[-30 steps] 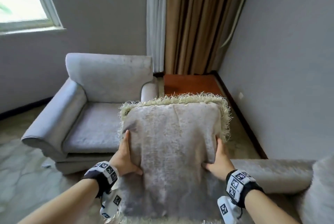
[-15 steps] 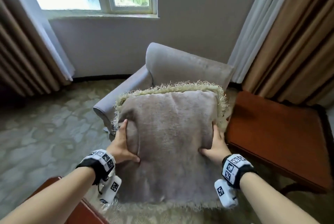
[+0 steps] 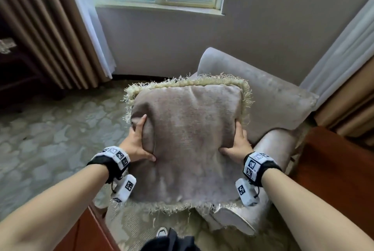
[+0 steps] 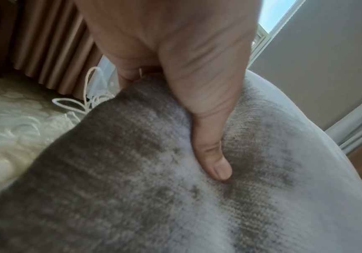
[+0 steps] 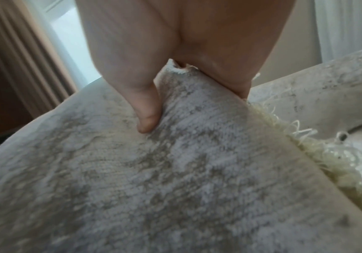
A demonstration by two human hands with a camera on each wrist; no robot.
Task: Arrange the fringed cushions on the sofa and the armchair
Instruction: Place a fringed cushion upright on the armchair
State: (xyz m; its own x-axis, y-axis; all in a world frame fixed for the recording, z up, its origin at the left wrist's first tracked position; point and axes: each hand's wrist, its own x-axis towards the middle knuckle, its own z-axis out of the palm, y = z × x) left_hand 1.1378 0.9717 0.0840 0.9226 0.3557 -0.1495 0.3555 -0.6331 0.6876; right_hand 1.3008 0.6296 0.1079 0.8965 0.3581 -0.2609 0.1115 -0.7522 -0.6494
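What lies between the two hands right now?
The fringed cushion: the left hand and right hand grip its opposite sides, shown in the head view.

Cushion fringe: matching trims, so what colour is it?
Pale cream-yellow fringe round the greyish-taupe cushion; it shows best in the head view.

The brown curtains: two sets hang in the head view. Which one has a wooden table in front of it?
The brown curtain on the right: a reddish wooden table stands just before it, beside the armchair. The left curtain meets only patterned carpet.
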